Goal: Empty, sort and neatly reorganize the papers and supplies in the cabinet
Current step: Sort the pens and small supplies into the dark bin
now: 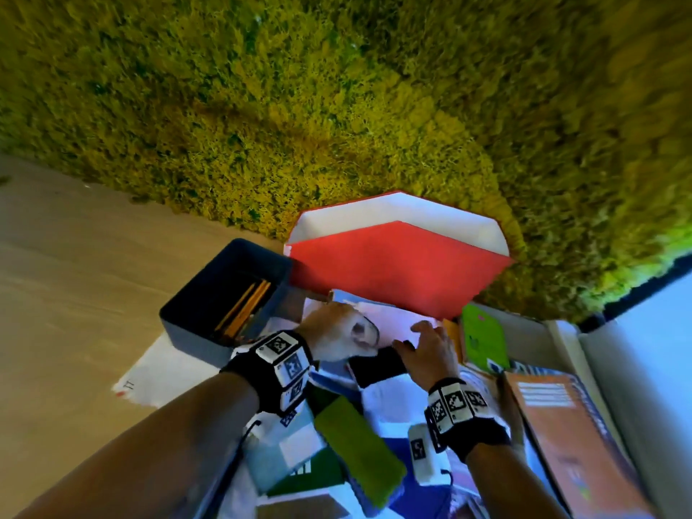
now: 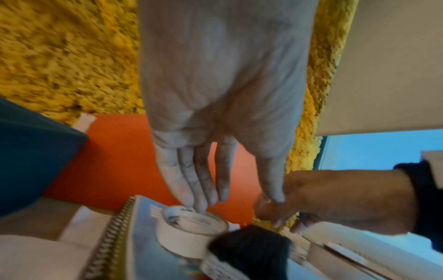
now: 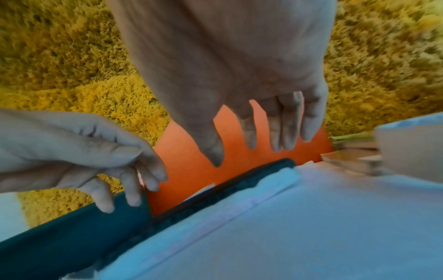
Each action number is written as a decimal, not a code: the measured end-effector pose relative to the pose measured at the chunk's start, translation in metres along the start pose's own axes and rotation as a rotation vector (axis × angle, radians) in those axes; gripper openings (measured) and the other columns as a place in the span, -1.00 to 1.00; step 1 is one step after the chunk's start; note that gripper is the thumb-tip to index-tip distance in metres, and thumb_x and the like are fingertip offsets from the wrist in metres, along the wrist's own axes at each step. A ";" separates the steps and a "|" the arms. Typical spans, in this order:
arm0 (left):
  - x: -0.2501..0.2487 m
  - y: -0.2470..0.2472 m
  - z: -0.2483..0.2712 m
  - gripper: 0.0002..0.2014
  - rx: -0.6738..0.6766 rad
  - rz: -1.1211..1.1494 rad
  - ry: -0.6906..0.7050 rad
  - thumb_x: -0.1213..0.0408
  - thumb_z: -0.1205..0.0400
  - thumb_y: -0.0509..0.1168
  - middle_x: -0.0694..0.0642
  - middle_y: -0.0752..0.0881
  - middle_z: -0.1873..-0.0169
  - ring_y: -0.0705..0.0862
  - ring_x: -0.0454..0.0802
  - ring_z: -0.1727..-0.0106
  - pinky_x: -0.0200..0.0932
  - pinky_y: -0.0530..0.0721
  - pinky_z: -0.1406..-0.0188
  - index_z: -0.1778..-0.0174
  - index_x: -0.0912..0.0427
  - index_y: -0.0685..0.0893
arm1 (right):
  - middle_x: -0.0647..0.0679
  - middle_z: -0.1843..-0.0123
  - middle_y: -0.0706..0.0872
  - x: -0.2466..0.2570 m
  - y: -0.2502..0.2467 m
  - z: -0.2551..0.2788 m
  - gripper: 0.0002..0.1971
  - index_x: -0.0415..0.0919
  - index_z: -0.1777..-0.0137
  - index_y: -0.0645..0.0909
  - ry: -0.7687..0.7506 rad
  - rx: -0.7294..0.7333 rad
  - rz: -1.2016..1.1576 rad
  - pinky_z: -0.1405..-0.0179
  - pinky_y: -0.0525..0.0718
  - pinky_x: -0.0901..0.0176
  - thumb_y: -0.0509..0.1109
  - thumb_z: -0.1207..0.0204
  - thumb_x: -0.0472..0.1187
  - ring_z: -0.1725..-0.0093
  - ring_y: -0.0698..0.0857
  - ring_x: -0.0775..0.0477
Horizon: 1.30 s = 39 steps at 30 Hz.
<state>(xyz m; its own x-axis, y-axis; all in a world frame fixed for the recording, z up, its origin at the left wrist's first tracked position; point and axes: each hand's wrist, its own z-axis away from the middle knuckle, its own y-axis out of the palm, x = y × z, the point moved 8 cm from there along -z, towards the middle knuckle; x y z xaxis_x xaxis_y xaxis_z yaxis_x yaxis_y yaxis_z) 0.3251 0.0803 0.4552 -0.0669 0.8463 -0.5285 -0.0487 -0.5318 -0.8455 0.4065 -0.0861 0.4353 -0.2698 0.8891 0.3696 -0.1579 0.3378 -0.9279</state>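
Observation:
A roll of white tape (image 2: 184, 238) lies on a spiral notebook (image 2: 143, 246) amid a heap of papers on the floor. My left hand (image 2: 215, 200) reaches down with straight fingers, and its fingertips (image 2: 191, 204) touch the roll's inner rim. In the head view the tape roll (image 1: 369, 331) shows beside my left hand (image 1: 352, 331). My right hand (image 1: 419, 333) hovers just to the right with loose, spread fingers (image 3: 249, 140), holding nothing. A small black case (image 1: 378, 365) lies between the two wrists. An open red folder (image 1: 393, 267) lies behind both hands.
A dark blue bin (image 1: 194, 327) holding pencils (image 1: 247, 305) stands on the left. A green notebook (image 1: 483, 339), an orange book (image 1: 561, 436) and a green pad (image 1: 355, 436) lie among white sheets (image 3: 311, 227). Shaggy green rug (image 1: 337, 106) lies beyond, and a white cabinet side (image 1: 636, 368) is on the right.

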 end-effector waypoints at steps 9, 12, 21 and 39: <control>-0.039 0.055 -0.019 -0.35 0.083 -0.246 -0.155 -0.10 -0.39 0.53 0.27 0.50 -0.30 0.46 0.26 -0.42 0.06 0.55 -0.20 -0.29 0.21 0.60 | -0.22 -0.17 0.74 -0.033 0.003 0.011 -0.63 -0.27 -0.29 0.58 -0.162 0.204 -0.289 -0.09 0.68 -0.12 0.46 -0.51 -0.19 -0.09 0.74 -0.21; -0.037 0.055 -0.017 -0.37 0.055 -0.230 -0.210 -0.09 -0.35 0.54 0.21 0.48 -0.25 0.47 0.26 -0.37 0.08 0.60 -0.22 -0.29 0.12 0.62 | -0.17 -0.16 0.67 -0.029 -0.016 0.023 -0.69 -0.22 -0.24 0.61 -0.285 0.077 -0.243 -0.05 0.65 -0.01 0.43 -0.55 -0.12 -0.08 0.70 -0.18; -0.020 0.013 0.016 -0.63 -0.387 0.324 -0.386 0.01 -0.31 0.56 0.07 0.72 0.27 0.68 0.01 0.25 -0.11 0.54 0.39 0.13 0.14 0.66 | -0.12 0.19 0.73 0.035 -0.002 0.099 -0.47 -0.10 0.25 0.54 -0.624 0.264 0.044 0.32 0.54 0.07 0.23 -0.38 0.42 0.14 0.71 -0.21; 0.035 -0.016 0.094 -0.69 -0.723 0.648 -0.519 0.01 -0.68 0.33 0.02 0.53 0.47 0.55 -0.08 0.45 -0.36 0.47 0.57 0.23 0.17 0.57 | -0.01 0.01 0.77 0.033 0.026 0.092 -0.33 -0.07 -0.04 0.64 -0.332 0.605 -0.315 0.01 0.70 0.02 0.55 -0.07 0.39 0.01 0.73 -0.03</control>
<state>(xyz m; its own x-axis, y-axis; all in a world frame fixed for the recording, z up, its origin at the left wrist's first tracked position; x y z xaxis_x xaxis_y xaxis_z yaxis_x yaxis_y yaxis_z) 0.2295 0.1149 0.4573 -0.2881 0.2073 -0.9349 0.7307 -0.5834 -0.3546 0.3063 -0.0762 0.4284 -0.3824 0.6063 0.6973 -0.7429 0.2470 -0.6222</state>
